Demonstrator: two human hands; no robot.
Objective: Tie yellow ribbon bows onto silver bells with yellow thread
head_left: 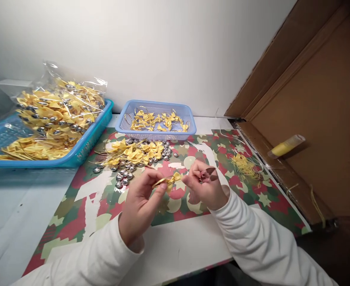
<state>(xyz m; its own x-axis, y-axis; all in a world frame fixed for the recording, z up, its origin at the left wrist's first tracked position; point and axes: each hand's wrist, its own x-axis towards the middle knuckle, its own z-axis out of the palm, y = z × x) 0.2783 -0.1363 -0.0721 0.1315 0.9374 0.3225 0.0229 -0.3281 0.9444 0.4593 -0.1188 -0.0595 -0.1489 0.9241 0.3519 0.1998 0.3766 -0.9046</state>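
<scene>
Just above the patterned sheet, my left hand [145, 202] is closed, pinching a small yellow ribbon bow [172, 181] with a gold wire loop [159, 182] between thumb and fingers. My right hand [206, 184] is closed too, its thumb and fingertip at the bow's right end; whether they pinch thread there I cannot make out. Inside its curled fingers sits a small shiny tool [212, 173] with a flat, pointed end, mostly hidden. Beyond my left hand lies a pile of yellow bows [139, 153] on gold wires, with several silver bells [125, 176] around it.
A light blue basket [155, 104] behind the pile holds finished-looking bows on loops. At left, a larger blue basket [87, 147] carries yellow pieces and a clear bag [62, 103] of bows and bells. Tangled yellow thread [245, 166] lies right, before a cardboard wall [314, 87] bearing a yellow tube [286, 146].
</scene>
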